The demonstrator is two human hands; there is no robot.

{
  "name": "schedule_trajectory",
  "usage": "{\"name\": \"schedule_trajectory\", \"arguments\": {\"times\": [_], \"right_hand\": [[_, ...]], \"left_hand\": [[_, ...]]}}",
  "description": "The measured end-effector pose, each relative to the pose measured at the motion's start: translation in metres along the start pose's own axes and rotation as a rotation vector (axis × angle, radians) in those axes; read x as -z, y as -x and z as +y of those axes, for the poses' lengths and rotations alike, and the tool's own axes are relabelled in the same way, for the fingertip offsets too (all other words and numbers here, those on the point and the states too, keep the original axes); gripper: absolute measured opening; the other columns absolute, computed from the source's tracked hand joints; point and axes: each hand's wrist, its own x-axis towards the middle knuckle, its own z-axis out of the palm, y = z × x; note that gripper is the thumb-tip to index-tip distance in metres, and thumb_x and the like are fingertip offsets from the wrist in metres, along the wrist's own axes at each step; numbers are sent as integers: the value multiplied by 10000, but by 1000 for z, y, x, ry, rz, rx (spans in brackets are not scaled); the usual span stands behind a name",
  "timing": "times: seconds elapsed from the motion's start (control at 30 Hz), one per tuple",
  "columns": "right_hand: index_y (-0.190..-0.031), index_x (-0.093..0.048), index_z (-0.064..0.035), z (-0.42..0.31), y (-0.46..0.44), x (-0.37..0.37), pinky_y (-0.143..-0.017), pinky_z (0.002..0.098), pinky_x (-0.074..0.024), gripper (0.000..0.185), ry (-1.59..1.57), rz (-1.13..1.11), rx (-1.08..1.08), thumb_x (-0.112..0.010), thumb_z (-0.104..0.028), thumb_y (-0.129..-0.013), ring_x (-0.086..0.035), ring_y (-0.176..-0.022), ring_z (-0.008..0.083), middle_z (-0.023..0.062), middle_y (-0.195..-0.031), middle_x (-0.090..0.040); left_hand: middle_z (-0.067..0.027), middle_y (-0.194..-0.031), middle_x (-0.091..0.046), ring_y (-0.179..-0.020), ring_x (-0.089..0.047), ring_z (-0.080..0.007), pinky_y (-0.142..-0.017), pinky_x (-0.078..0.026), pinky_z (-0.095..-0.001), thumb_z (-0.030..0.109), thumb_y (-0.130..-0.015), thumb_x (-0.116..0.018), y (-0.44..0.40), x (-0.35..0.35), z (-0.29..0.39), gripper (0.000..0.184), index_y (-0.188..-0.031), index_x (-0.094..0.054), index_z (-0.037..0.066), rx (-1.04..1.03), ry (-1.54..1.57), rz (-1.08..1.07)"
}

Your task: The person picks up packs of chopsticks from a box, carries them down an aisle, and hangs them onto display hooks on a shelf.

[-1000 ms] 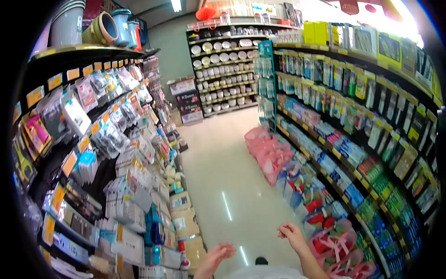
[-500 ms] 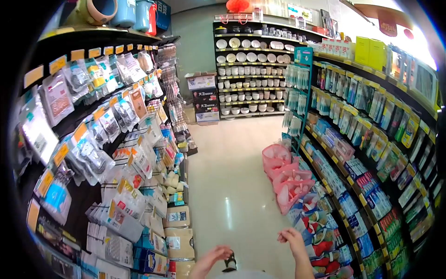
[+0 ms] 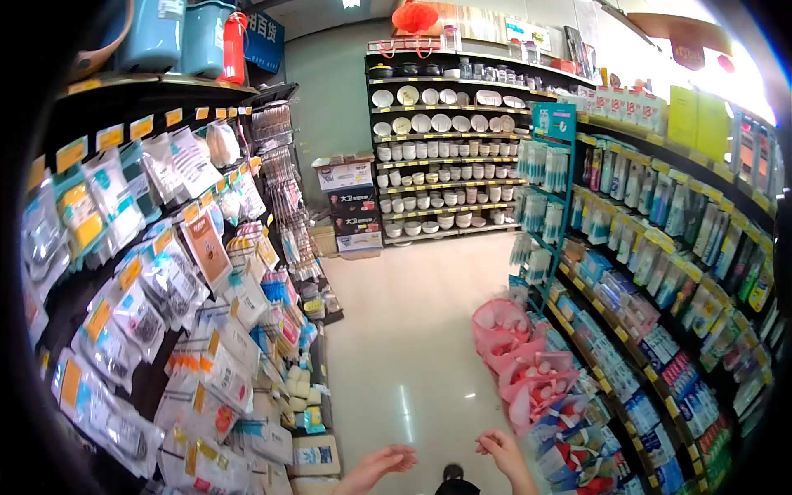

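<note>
My left hand (image 3: 385,464) is low in the view over the floor, its fingers stretched loosely to the right with nothing in them. To its right, my right hand (image 3: 500,450) hangs in the air, fingers loosely bent and apart, also holding nothing. Neither hand touches any goods. Closest to my right hand are pink net-like bags (image 3: 528,371) and colourful packs (image 3: 577,458) low along the right shelf. Left of my left hand, brown and white packages (image 3: 315,455) lie at the foot of the left rack. A dark shoe (image 3: 453,472) shows between my hands.
A pale, shiny aisle floor (image 3: 396,322) runs ahead. Hanging packets (image 3: 173,276) line the left side; toothbrush-like packs (image 3: 652,198) fill the right. At the far end are bowl shelves (image 3: 445,177) and stacked boxes (image 3: 353,206). A teal rack (image 3: 553,177) juts from the right.
The view has moved forward along the aisle, so the far shelves and pink bags look nearer. My right hand has shifted slightly left and lower; both hands remain free of goods.
</note>
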Motion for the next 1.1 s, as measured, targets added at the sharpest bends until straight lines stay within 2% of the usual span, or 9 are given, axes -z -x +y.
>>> {"name": "schedule_trajectory", "arguments": {"times": [0.17, 0.3, 0.33, 0.4, 0.53, 0.7, 0.8, 0.9, 1.1], "right_hand": [[-844, -558, 15, 8, -110, 17, -588, 220, -423, 148, 115, -29, -75, -487, -114, -825, -538, -634, 118, 61, -681, -573], [-859, -559, 26, -30, -216, 20, -588, 231, -430, 169, 166, -37, -37, -502, -128, -823, -552, -644, 122, 69, -703, -585], [-860, -554, 25, -51, -240, 14, -595, 230, -430, 164, 104, -29, 35, -500, -125, -825, -550, -651, 120, 67, -714, -582], [-862, -549, 24, -61, -284, 10, -602, 230, -429, 159, 55, -27, 120, -498, -122, -827, -549, -659, 118, 65, -725, -578], [-871, -541, 21, -57, -379, -7, -616, 233, -431, 155, 125, -189, 77, -497, -122, -832, -547, -679, 116, 59, -751, -574], [-879, -547, 19, -31, -452, -24, -631, 230, -438, 159, 127, -460, -50, -504, -126, -832, -552, -694, 122, 66, -745, -578], [-860, -551, 21, -22, -505, -35, -621, 236, -439, 161, 118, -375, -73, -506, -130, -828, -550, -684, 125, 68, -739, -576], [-850, -549, 28, -24, -565, -47, -607, 237, -434, 160, 121, -260, -102, -505, -124, -824, -548, -666, 130, 72, -727, -571], [-828, -544, 27, -72, -682, -99, -589, 224, -414, 145, 132, -26, 20, -491, -107, -822, -529, -645, 110, 59, -698, -567]], "left_hand": [[-118, -1009, -539, -955, -504, -185, -862, -376, -298, 180, -878, -415, -72, 46, 32, 318, -1120, -445, -24, -59, -2, 139], [-97, -1039, -535, -974, -500, -172, -878, -364, -283, 204, -869, -436, -134, 70, 72, 331, -1125, -456, -5, -127, -46, 258], [-97, -1039, -535, -974, -500, -172, -878, -364, -283, 204, -869, -436, -146, 72, 87, 331, -1125, -456, -5, -111, -29, 273], [-99, -1012, -547, -974, -502, -170, -873, -372, -282, 166, -868, -434, -180, 78, 115, 300, -1107, -469, -13, -268, -87, 210], [-102, -962, -564, -923, -516, -167, -838, -387, -276, 140, -862, -424, -237, 102, 133, 273, -1080, -485, -12, -229, -103, 436], [-94, -948, -573, -888, -540, -156, -804, -412, -272, 138, -855, -453, -278, 168, 125, 247, -1048, -506, -6, -217, 108, 533], [-66, -883, -598, -839, -545, -110, -756, -408, -237, 155, -850, -465, -306, 220, 140, 229, -1021, -524, 14, -156, 101, 754], [-69, -882, -597, -841, -549, -121, -765, -409, -251, 183, -850, -466, -344, 282, 170, 243, -1015, -529, 16, -150, 69, 769], [-65, -918, -576, -840, -527, -131, -792, -388, -261, 160, -846, -455, -419, 376, 288, 230, -1007, -535, 18, -379, -53, 632]]}}
